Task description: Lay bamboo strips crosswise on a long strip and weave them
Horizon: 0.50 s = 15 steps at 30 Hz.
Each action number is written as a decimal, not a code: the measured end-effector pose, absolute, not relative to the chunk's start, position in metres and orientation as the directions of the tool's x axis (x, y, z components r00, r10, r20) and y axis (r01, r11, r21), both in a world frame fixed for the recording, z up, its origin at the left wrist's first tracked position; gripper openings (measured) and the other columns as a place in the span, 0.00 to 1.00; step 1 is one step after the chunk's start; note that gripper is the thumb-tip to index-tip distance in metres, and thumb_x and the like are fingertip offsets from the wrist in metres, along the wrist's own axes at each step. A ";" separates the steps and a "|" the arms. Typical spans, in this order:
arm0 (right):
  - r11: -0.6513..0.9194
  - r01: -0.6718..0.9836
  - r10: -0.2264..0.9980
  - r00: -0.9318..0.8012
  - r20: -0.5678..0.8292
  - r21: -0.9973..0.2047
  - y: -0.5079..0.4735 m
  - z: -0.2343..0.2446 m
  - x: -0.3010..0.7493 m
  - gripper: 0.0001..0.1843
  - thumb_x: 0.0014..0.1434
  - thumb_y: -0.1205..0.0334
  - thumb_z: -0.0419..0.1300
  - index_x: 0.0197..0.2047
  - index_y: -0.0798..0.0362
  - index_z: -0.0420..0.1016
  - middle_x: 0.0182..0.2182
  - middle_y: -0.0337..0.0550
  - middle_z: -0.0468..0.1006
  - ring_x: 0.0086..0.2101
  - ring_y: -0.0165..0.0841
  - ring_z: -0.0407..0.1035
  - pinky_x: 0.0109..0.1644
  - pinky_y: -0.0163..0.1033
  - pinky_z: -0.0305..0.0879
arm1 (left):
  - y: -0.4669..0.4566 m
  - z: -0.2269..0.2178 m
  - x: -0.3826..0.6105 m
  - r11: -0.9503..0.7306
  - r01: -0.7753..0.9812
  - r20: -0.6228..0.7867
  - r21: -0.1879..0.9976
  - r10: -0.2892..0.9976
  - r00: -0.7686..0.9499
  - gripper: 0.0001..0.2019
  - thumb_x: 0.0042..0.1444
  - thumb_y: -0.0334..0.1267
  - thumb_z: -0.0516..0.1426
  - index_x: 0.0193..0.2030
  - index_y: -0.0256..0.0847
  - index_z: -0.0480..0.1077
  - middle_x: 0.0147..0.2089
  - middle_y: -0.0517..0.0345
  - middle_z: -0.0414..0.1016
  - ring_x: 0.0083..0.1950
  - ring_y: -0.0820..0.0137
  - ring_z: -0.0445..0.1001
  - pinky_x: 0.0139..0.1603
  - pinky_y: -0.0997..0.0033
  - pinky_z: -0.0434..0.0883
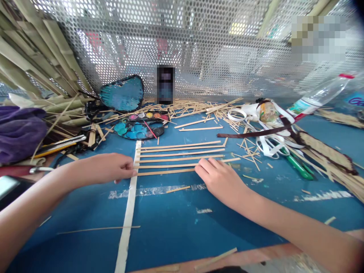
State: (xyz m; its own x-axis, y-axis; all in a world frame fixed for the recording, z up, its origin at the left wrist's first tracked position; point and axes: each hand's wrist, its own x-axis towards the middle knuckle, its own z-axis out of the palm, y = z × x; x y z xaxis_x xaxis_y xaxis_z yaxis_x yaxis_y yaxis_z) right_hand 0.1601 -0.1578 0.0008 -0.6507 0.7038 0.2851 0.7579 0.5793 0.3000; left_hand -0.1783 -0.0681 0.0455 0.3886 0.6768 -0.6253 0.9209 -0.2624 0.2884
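Several thin bamboo strips [182, 153] lie side by side across the blue table. Their left ends rest along a white tape line [125, 231] that runs toward the table's front edge. My left hand [118, 167] is curled, pinching the left end of the nearest bamboo strip [167, 172] at the tape. At that strip's right end is my right hand [217, 174], fingers closed on it and pressed close to the table. The fingers cover the strip's far right end. One short bamboo piece [178, 189] lies just in front of the row.
Behind the row stand a paint palette [139, 129] and a pile of bamboo scraps [196, 108] against a perforated metal panel [193, 57]. Green-handled scissors [300, 167], white ribbon [267, 146] and a plastic bottle [318, 96] lie right. A purple cloth [21, 132] is left.
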 end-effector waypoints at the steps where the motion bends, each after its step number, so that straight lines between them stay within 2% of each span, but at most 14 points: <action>1: 0.577 0.757 0.703 -0.651 0.286 0.306 -0.160 0.002 0.158 0.11 0.59 0.78 0.56 0.39 0.54 0.74 0.36 0.44 0.75 0.35 0.39 0.69 0.38 0.43 0.63 | -0.069 0.047 -0.178 -0.266 0.922 -0.623 0.281 0.680 0.386 0.24 0.62 0.60 0.49 0.35 0.41 0.72 0.30 0.60 0.77 0.31 0.69 0.70 0.32 0.72 0.60; 6: 0.547 0.807 0.775 -0.589 0.229 0.224 -0.116 0.026 0.175 0.13 0.67 0.69 0.50 0.41 0.50 0.76 0.36 0.42 0.79 0.36 0.35 0.72 0.37 0.39 0.64 | -0.074 0.051 -0.175 -0.295 0.920 -0.590 0.257 0.706 0.391 0.22 0.64 0.56 0.49 0.33 0.40 0.72 0.29 0.62 0.76 0.30 0.70 0.69 0.31 0.73 0.59; 8: 0.422 0.877 0.836 -0.474 0.275 0.229 -0.066 0.039 0.200 0.16 0.70 0.65 0.46 0.46 0.56 0.76 0.38 0.50 0.80 0.35 0.39 0.73 0.34 0.40 0.62 | -0.076 0.052 -0.174 -0.313 0.915 -0.576 0.256 0.710 0.404 0.22 0.64 0.55 0.48 0.33 0.40 0.71 0.28 0.62 0.76 0.30 0.70 0.70 0.30 0.73 0.58; 9: 0.355 0.907 0.869 -0.410 0.278 0.226 -0.037 0.043 0.216 0.17 0.69 0.66 0.46 0.47 0.57 0.76 0.41 0.52 0.80 0.38 0.41 0.74 0.36 0.41 0.63 | -0.076 0.052 -0.174 -0.322 0.912 -0.571 0.254 0.711 0.410 0.21 0.64 0.54 0.48 0.33 0.40 0.71 0.28 0.62 0.76 0.30 0.70 0.70 0.30 0.73 0.58; 11: 0.204 0.957 0.959 -0.238 0.154 0.208 0.017 0.047 0.249 0.19 0.67 0.67 0.48 0.52 0.54 0.77 0.50 0.53 0.79 0.46 0.43 0.73 0.44 0.42 0.64 | -0.076 0.053 -0.173 -0.336 0.909 -0.562 0.245 0.715 0.416 0.20 0.64 0.53 0.48 0.32 0.40 0.70 0.29 0.61 0.77 0.30 0.70 0.70 0.31 0.72 0.58; 15: 0.075 0.978 0.985 -0.103 0.139 0.195 0.079 0.038 0.293 0.24 0.66 0.69 0.47 0.61 0.61 0.72 0.54 0.64 0.75 0.48 0.49 0.72 0.47 0.48 0.64 | -0.075 0.053 -0.170 -0.301 0.934 -0.591 0.190 0.725 0.354 0.18 0.60 0.54 0.50 0.31 0.43 0.70 0.30 0.60 0.79 0.32 0.67 0.73 0.31 0.70 0.59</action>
State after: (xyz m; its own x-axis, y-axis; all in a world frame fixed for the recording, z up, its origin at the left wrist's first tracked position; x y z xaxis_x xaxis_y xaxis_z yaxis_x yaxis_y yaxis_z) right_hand 0.2933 0.0790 0.0380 -0.1033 0.9849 0.1392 0.9780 0.0751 0.1946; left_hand -0.1701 -0.0747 0.0535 0.3538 0.7246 -0.5914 0.9345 -0.3012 0.1898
